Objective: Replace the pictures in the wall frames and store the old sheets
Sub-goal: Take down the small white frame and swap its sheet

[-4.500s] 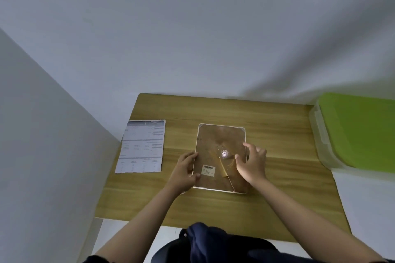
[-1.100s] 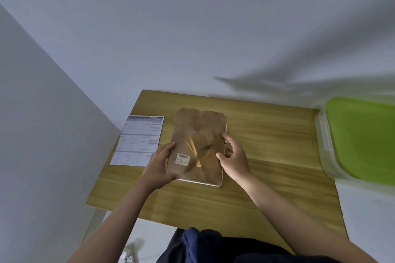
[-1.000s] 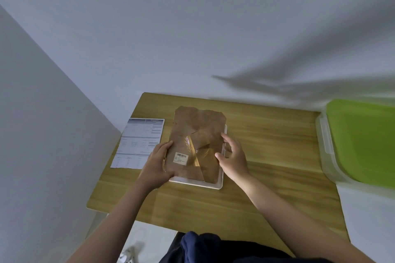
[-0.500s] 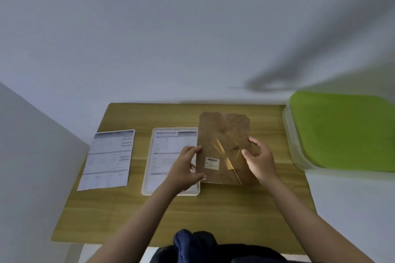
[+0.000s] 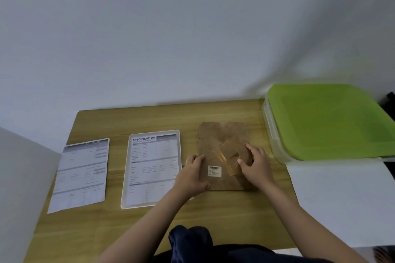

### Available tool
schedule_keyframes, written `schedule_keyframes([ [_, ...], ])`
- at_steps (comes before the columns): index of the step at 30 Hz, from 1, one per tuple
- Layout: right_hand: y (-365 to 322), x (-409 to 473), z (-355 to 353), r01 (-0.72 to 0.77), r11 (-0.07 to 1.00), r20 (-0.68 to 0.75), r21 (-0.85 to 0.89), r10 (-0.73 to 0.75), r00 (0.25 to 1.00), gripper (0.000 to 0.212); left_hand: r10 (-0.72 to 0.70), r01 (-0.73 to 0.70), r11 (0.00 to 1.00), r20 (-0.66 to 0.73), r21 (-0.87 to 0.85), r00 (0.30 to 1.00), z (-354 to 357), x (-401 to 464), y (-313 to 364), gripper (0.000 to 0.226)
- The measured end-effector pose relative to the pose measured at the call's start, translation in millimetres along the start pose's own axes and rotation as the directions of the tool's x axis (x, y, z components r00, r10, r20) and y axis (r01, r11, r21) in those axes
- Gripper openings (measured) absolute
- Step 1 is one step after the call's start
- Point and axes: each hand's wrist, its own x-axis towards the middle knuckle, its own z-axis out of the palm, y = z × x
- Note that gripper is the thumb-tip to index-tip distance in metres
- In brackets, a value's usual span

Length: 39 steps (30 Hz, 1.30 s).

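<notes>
A brown backing board with a barcode label and a strip of tape lies on the right half of the wooden table. My left hand grips its left edge, thumb on top. My right hand rests on its right side with fingers and thumb spread over the top. To the left lies the white picture frame, open at the back, with a printed "SPECIFICATION" sheet inside. A second printed sheet lies loose at the table's left end.
A clear storage box with a green lid stands just right of the table, close to the board. A white surface adjoins the table's right front. White walls rise behind and at the left.
The backing board came up off the frame, moved right and now lies flat on the table beside it. The sheet inside the frame is uncovered. My view swung to the right.
</notes>
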Motion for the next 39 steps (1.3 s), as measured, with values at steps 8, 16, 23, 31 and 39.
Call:
schedule_keyframes([
  [8,5.4,-3.3,15.5,0.008,0.991,-0.041,-0.135,-0.013,0.999,0.057,0.013,-0.013,1.0,-0.018,-0.016,1.0,5.9,-1.0,-1.4,0.091],
  [16,-9.2,-11.2,31.6,0.027,0.972,-0.196,-0.232,-0.073,0.978,0.04,-0.05,0.013,0.988,-0.244,-0.151,0.969,0.2,-20.2,-6.8,0.064],
  [23,-67.2,-11.1,71.6,0.439,0.872,-0.053,-0.214,-0.459,0.887,0.033,-0.261,0.137,0.957,-0.544,-0.257,0.797,-19.6,-57.4,-47.8,0.048],
  [31,-119.1,-13.7,111.2,0.433,0.898,0.195,-0.076,-0.413,0.89,0.027,-0.545,0.379,0.838,-0.55,-0.394,0.633,-29.5,-95.5,-90.2,0.051],
  [39,-123.7,-19.2,119.4,0.444,0.88,0.251,-0.17,-0.397,0.883,0.03,-0.56,0.441,0.829,-0.507,-0.344,0.655,-30.7,-92.8,-91.5,0.056],
])
